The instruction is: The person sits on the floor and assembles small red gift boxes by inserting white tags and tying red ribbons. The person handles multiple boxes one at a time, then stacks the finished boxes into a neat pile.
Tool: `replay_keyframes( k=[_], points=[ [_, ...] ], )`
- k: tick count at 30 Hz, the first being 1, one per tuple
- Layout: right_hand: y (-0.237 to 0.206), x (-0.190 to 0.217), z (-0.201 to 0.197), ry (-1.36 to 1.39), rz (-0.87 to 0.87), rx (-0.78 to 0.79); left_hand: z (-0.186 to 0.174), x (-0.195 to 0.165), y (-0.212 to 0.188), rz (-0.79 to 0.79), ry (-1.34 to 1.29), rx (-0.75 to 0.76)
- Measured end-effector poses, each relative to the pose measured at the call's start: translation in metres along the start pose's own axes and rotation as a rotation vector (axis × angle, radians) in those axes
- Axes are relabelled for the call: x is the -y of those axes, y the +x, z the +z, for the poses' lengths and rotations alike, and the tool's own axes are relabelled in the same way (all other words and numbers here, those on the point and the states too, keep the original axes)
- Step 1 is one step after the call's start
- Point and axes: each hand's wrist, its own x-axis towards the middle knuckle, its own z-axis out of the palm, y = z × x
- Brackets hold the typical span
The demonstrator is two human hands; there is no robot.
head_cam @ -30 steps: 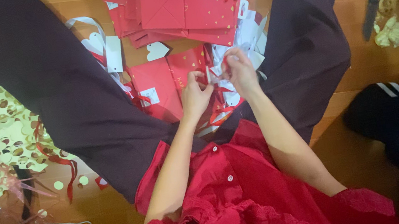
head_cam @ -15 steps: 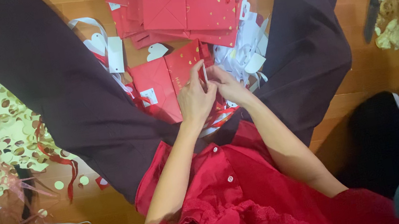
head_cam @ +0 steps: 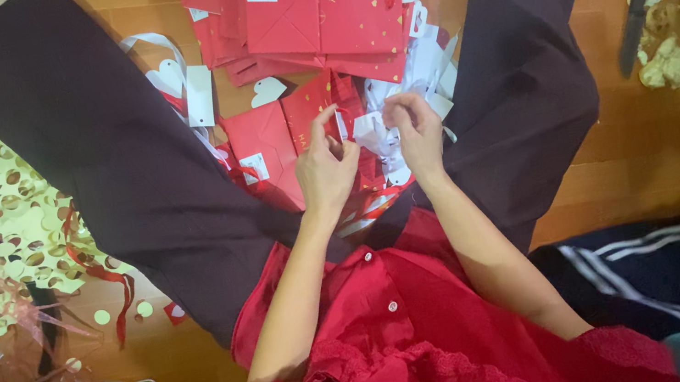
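Seated on a wooden floor (head_cam: 652,164) with legs spread, a person in a red shirt works a red paper gift bag (head_cam: 280,141) lying between the knees. The left hand (head_cam: 324,166) pinches the bag's upper edge, while the right hand (head_cam: 417,126) grips a crumpled white paper piece (head_cam: 372,134) just beside it. A stack of flat red bags (head_cam: 316,4) lies beyond, seemingly done; loose white tags (head_cam: 197,95) suggest more remains.
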Motion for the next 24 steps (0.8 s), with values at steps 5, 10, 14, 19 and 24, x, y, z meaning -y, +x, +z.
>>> replay_keyframes(
  k=[5,10,14,19,24],
  points=[
    [0.001,-0.003,0.008,-0.078,0.019,0.044,0.004,0.003,0.002,-0.021,0.011,0.021],
    [-0.006,0.013,0.012,-0.295,-0.064,0.045,0.005,0.006,0.003,-0.028,0.005,0.011],
    [-0.014,0.023,0.01,-0.496,-0.169,0.037,0.008,0.008,0.003,-0.033,-0.004,0.002],
    [-0.031,0.021,0.01,-0.541,-0.289,0.152,0.014,0.014,0.002,-0.025,-0.059,0.019],
    [-0.037,0.016,0.015,-0.32,-0.098,0.223,0.026,0.031,-0.002,0.027,-0.175,0.13]
  ],
)
